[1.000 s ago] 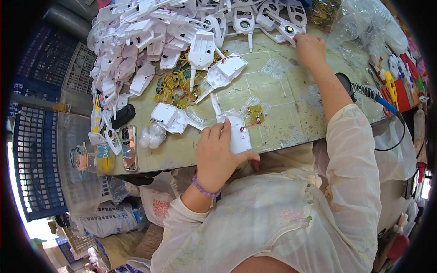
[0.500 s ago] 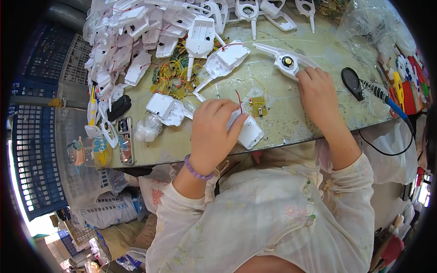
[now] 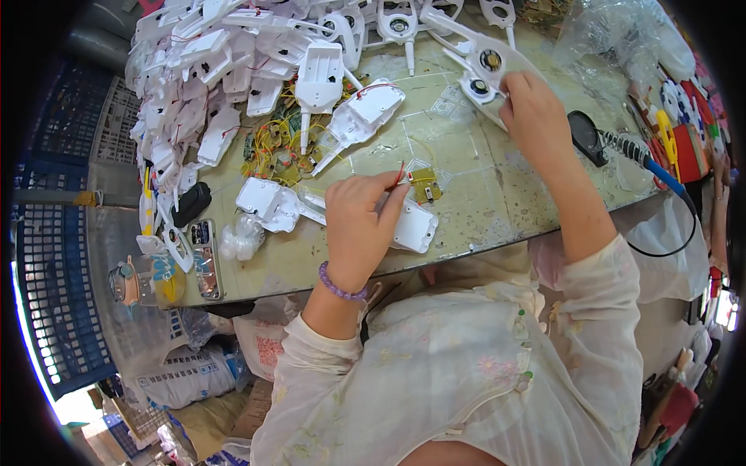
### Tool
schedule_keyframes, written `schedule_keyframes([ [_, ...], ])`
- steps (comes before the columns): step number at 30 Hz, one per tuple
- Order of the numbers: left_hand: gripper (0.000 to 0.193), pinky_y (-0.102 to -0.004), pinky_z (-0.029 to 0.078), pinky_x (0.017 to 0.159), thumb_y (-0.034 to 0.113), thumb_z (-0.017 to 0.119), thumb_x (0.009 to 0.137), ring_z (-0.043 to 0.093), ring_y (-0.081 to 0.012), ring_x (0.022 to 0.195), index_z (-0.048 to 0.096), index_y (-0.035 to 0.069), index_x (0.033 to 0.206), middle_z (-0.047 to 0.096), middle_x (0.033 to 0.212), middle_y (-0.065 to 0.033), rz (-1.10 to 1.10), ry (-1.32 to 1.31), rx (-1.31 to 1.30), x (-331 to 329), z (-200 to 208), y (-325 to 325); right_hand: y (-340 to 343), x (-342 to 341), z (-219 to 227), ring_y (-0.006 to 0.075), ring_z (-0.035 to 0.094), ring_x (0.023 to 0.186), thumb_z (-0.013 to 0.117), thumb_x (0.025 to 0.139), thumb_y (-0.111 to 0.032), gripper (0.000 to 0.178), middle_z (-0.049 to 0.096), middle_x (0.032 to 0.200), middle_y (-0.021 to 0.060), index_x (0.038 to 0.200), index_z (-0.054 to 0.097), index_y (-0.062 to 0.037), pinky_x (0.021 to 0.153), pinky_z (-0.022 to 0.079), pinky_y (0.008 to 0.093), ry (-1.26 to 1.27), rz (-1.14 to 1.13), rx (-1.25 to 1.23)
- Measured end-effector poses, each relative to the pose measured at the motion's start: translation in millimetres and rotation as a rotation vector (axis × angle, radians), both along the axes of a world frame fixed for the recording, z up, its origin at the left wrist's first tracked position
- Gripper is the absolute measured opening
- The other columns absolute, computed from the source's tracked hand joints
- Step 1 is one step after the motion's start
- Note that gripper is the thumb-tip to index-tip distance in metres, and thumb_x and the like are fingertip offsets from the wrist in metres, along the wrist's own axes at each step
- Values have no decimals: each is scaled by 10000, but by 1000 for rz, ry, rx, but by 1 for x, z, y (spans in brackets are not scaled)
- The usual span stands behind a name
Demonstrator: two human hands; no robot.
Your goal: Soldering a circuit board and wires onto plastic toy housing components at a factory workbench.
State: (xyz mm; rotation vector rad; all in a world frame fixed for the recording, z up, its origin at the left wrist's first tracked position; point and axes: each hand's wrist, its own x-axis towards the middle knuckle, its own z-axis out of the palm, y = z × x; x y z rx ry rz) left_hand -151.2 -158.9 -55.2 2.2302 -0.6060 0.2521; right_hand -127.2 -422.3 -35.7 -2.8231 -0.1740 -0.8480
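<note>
My left hand [image 3: 361, 221] pinches a thin red wire [image 3: 402, 172] between thumb and forefinger, with its other fingers curled. Partly under that hand lies a white plastic housing [image 3: 417, 229] near the table's front edge. A small green-yellow circuit board [image 3: 424, 186] rests just beyond the fingertips. Farther right, my right hand [image 3: 536, 116] is closed on the near edge of a white plastic shell [image 3: 505, 76]. Two round speaker-like parts show there, one above the other; whether they belong to one shell or two overlapping ones I cannot tell.
A big heap of white shells [image 3: 210, 70] fills the far left. Yellow-wired circuit boards [image 3: 284, 147] lie beside it. A soldering iron [image 3: 633, 149] with blue handle, a phone [image 3: 205, 260], a black case [image 3: 192, 203] and clear plastic bags [image 3: 610, 39] lie around the table.
My right hand has moved the white shell away from me, and a second round part now shows. My left fingers have closed at the red wire. The whole view has shifted slightly.
</note>
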Motion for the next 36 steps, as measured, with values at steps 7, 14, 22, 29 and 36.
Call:
schedule_keyframes([
  [7, 165, -364, 401, 781, 171, 662, 835, 582, -247, 756, 630, 45, 936, 686, 807, -71, 80, 277, -216, -5, -8, 11, 47, -45, 20, 321, 588, 838, 611, 726, -49, 230, 590, 875, 129, 950, 561, -42, 736, 477, 406, 433, 235, 385],
  [14, 156, -360, 414, 753, 187, 642, 866, 581, -258, 788, 620, 40, 912, 677, 788, -77, 60, 418, -426, -18, 5, 15, 66, -60, -10, 306, 554, 943, 604, 731, -2, 241, 565, 956, 115, 966, 582, -46, 791, 469, 408, 201, 230, 198],
  [22, 143, -365, 417, 742, 174, 658, 851, 573, -268, 779, 628, 37, 878, 659, 806, -84, 69, 261, -265, -24, -7, 21, 85, -49, -17, 292, 572, 958, 697, 744, -105, 266, 590, 1030, 116, 992, 617, -54, 822, 472, 374, 564, 377, 332],
  [29, 139, -356, 452, 708, 160, 678, 831, 609, -275, 785, 655, 40, 896, 675, 852, -99, -48, 242, -317, -30, -7, 13, 58, -47, -8, 87, 597, 807, 611, 862, -111, 216, 636, 948, 31, 1054, 601, -12, 723, 498, 245, 609, 193, 1510],
  [36, 147, -241, 468, 723, 102, 662, 864, 602, -112, 778, 671, -24, 940, 677, 845, -62, -48, 273, -243, -24, -1, 6, 55, -45, -29, 324, 578, 851, 626, 790, -71, 130, 608, 856, 110, 913, 652, -38, 746, 482, 378, 221, 271, 373],
])
